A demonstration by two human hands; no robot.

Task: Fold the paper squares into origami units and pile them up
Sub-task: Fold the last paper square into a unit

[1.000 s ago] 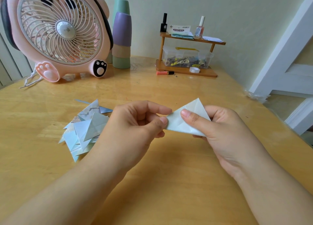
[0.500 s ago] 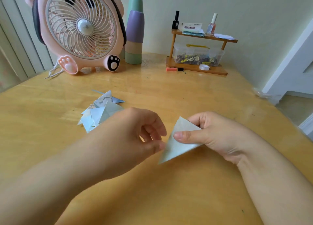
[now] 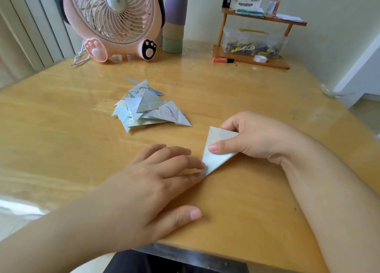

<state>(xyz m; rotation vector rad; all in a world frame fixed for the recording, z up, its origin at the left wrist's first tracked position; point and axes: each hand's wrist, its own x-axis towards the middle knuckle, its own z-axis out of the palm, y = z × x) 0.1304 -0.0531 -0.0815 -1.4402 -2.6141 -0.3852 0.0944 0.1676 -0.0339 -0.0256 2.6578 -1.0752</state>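
Note:
A pale blue-green folded paper triangle (image 3: 216, 149) lies on the wooden table (image 3: 61, 141) near its front edge. My right hand (image 3: 255, 137) pinches it, thumb on top and fingers curled behind its upper corner. My left hand (image 3: 162, 182) lies flat with straight fingers, the fingertips pressing the triangle's lower point against the table. A pile of folded origami units (image 3: 144, 108), blue and white with printed patterns, sits further back, left of centre, apart from both hands.
A pink fan (image 3: 113, 19) stands at the back left beside stacked pastel cups (image 3: 173, 19). A small wooden shelf (image 3: 257, 38) with bottles and a clear box stands at the back right, an orange tube (image 3: 222, 60) in front of it.
Both hands have come down from the air to the table with the triangle. My left hand has opened from a pinch and now presses the triangle's tip flat. The view has shifted.

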